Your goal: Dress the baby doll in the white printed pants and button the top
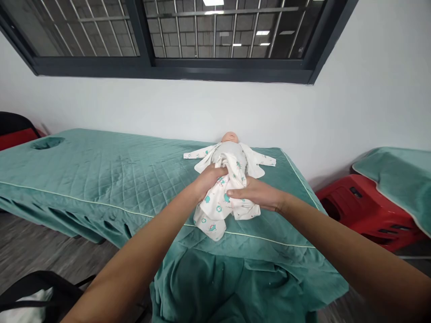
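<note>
A baby doll (230,137) lies on its back on the green massage bed, its head by the wall. A white patterned baby jacket (257,158) is spread under it with both sleeves stretched outward. The grey-white torso (231,149) shows between the jacket's open fronts. White baby pants (215,210) with green and red prints lie bunched over the doll's lower body, hiding its legs. My left hand (210,180) grips the pants from the left, fingers curled into the cloth. On the right side, my right hand (261,192) is closed round the fabric, thumb on top.
The quilted green bed cover (111,170) extends left to a face hole (47,143). Red plastic stools (370,208) stand at right, partly under another green cover (400,175). A black bag (40,291) is at lower left. A barred window (215,36) is above.
</note>
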The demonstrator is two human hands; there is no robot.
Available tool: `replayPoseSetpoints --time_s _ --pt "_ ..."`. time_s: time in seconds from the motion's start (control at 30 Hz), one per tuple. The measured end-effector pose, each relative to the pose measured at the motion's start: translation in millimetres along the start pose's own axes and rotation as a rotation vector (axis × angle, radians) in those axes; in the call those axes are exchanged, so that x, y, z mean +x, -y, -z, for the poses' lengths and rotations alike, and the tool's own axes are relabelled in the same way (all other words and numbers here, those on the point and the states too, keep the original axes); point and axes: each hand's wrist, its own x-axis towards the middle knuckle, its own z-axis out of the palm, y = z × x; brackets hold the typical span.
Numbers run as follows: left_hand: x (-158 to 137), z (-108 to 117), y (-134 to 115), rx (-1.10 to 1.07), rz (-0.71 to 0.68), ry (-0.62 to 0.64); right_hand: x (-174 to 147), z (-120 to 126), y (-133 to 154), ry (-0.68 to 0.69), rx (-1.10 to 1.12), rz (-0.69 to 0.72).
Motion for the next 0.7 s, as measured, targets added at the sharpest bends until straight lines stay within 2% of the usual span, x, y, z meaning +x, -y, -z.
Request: replayPoseSetpoints --time_s 0.07,0.13,0.2,0.27,0.37,0.5,0.57,0.7 --pt "0.2 -2.7 1.1 0.062 0.025 -0.026 0.7 3.6 -2.8 -0.095 0.059 0.050" --pt "-2.7 -4.5 -0.1 0.128 0.110 -0.022 2.3 11.7 -5.6 -0.254 0.164 0.123" --pt "-6.6 -3.7 -1.5 0.216 0.222 0.048 3.2 21.6 -11.8 -0.382 0.236 0.165" --pt "-8.5 0.3 -1.0 0.301 0.285 0.130 2.6 29.5 -23.6 -0.447 0.253 0.161" --pt "-3.6 9.3 5.3 0.410 0.270 0.140 -0.6 32.5 -50.2 -0.477 0.243 0.116" --pt "13.3 13.0 19.5 0.859 0.193 0.028 -6.7 21.4 -86.3 -0.492 0.229 -0.022" --pt "21.3 8.9 26.5 1.032 0.178 0.019 -9.1 13.8 -98.8 -0.479 0.214 -0.069" --pt "28.7 -4.2 38.1 1.152 0.153 0.035 -7.7 6.2 -114.5 -0.508 0.089 -0.029"
